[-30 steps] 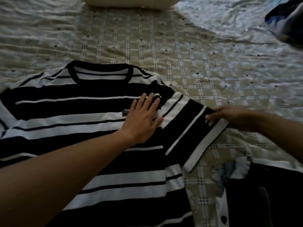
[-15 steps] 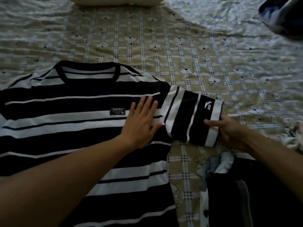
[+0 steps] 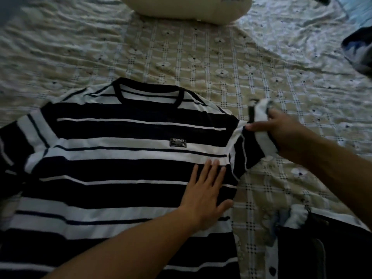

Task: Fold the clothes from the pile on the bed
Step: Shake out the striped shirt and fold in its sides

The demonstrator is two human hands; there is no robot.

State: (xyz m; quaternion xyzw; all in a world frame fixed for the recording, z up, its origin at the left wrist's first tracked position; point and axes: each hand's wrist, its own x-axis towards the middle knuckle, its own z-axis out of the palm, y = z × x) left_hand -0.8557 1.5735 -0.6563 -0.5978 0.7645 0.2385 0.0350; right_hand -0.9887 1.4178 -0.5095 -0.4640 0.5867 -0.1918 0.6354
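Note:
A black-and-white striped T-shirt lies face up on the bed, collar towards the far side, with a small label on its chest. My left hand presses flat on the shirt's right side, fingers straight. My right hand grips the cuff of the shirt's right sleeve and holds it lifted off the bedsheet, bunched near the shoulder seam.
The bed is covered by a beige checked bedsheet. A cream pillow lies at the far edge. Dark clothes lie at the near right, and another dark garment sits at the right edge.
My right hand has lifted the sleeve from its spread position and carried it up and inward towards the shoulder. My left hand has slid lower on the shirt's side.

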